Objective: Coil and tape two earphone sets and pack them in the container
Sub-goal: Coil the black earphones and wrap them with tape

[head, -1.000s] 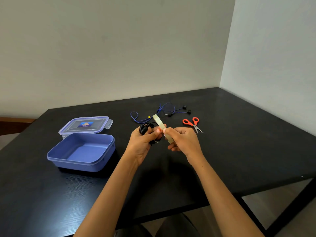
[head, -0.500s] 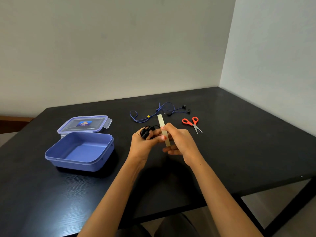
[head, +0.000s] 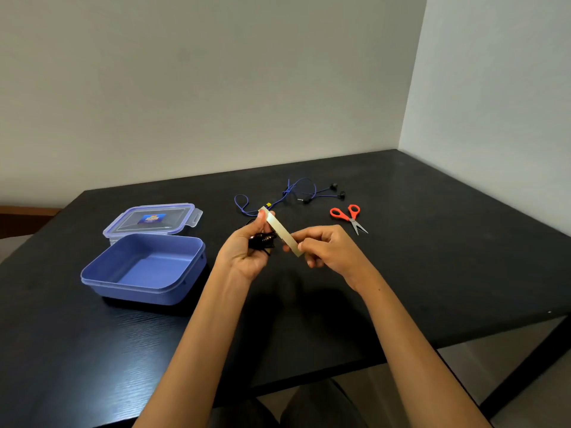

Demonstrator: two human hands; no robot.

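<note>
My left hand point(head: 245, 253) holds a coiled black earphone set point(head: 262, 241) above the table, and its thumb pins the upper end of a pale strip of tape point(head: 282, 231). My right hand point(head: 327, 250) pinches the lower end of that strip, which runs slanted between both hands. A second earphone set with a blue cable point(head: 292, 194) lies uncoiled on the table behind my hands. The open blue container point(head: 145, 268) stands to the left of my hands with nothing inside it.
The container's clear lid point(head: 153, 219) lies just behind the blue container. Orange-handled scissors point(head: 349, 216) rest on the black table point(head: 432, 257) to the right of the blue cable. Walls close the back and right sides; the table's front edge runs near my forearms.
My hands have drawn apart: the right hand moved right and down with the strip's lower end, so the tape now stretches slanted between them instead of standing upright.
</note>
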